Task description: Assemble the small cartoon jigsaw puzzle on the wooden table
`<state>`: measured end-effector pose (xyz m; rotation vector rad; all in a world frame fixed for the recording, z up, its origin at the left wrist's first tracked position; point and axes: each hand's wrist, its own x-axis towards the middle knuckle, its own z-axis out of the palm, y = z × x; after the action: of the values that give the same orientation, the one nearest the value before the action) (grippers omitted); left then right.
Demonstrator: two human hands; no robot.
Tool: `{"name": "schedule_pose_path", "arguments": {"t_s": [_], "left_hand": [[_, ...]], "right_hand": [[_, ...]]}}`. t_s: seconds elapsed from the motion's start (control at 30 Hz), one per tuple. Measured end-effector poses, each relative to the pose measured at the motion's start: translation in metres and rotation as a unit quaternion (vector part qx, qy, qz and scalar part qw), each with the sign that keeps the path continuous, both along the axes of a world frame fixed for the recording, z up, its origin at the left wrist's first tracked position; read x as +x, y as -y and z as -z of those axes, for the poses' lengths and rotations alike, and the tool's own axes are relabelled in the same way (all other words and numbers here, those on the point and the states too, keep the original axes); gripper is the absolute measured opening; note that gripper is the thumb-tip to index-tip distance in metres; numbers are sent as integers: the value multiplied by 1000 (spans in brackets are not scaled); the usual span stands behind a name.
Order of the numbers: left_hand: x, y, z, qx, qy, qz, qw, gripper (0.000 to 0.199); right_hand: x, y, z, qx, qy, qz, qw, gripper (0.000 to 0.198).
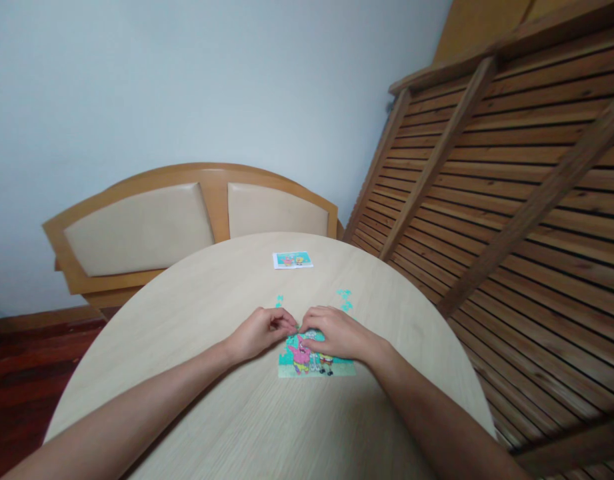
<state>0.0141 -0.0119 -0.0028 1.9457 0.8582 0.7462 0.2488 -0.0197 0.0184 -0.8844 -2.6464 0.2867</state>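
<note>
A partly joined jigsaw puzzle (301, 367) lies flat on the round table, showing a pink cartoon figure and others against turquoise. At its upper left edge, my left hand (267, 330) is closed in a pinch. My right hand (337, 333) rests over the upper right of the puzzle with curled fingers, hiding part of the picture. The fingertips of both hands nearly meet, and a tiny green bit of a puzzle piece (298, 327) shows between them. Loose turquoise puzzle pieces (345, 300) lie beyond my right hand, and a few more pieces (279, 300) beyond my left.
A small picture card (293, 260) of the same cartoon lies toward the far side of the pale wooden table (211, 413). Behind the table stands a padded wooden headboard (141, 230) against the wall. A slatted wooden panel (467, 200) leans along the right.
</note>
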Motion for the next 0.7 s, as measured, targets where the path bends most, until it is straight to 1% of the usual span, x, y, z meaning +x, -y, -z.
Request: {"name": "schedule_pose_path", "arguments": {"t_s": [0.13, 0.4, 0.5, 0.6, 0.7], "left_hand": [[-1, 1, 0, 28, -34, -1, 999, 17], [-2, -1, 0, 83, -64, 8, 994, 20], [-3, -2, -1, 92, -73, 5, 993, 21], [-5, -5, -2, 103, -74, -3, 992, 21], [-10, -9, -2, 118, -85, -26, 989, 20]], "right_hand": [[0, 0, -1, -3, -1, 1, 1000, 18], [0, 0, 0, -5, 4, 4, 1000, 20], [0, 0, 1, -3, 5, 6, 1000, 20], [1, 0, 0, -3, 6, 3, 1000, 19], [0, 1, -1, 0, 5, 3, 1000, 20]]}}
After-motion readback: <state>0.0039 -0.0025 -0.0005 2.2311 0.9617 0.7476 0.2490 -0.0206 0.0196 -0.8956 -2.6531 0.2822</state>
